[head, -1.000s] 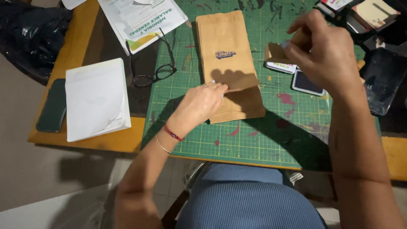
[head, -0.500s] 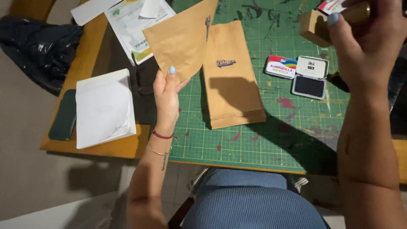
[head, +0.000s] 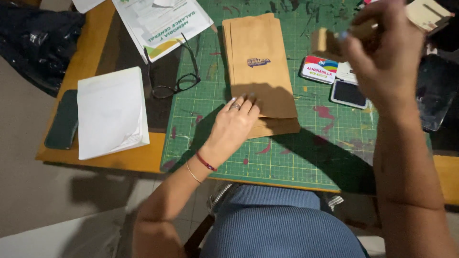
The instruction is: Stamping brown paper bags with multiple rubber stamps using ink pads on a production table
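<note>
We see a wooden table whose right part is covered by a green gridded cutting mat, paint-stained in places. On the mat, toward twelve o'clock from the middle of the view, lies a stack of flat brown paper bags; the top one carries a small dark blue stamped mark. At nine o'clock from the stack, on the bare wood, sits a thick white block of blank paper sheets, and at nine o'clock from that block a dark green phone lies flat near the table's edge. At eleven o'clock from the stack rests a printed white leaflet with green and yellow shapes, and a pair of black-framed glasses lies just below it, straddling the mat's left edge. At three o'clock from the stack sits an open ink pad with a colourful lid and dark pad.

Our left hand lies flat, fingers spread, pressing the lower left corner of the bags; it grips nothing. Our right hand is raised above the ink pad at two o'clock, its fingers closed around what seems to be a wooden block stamp, though blur makes the shape uncertain.
</note>
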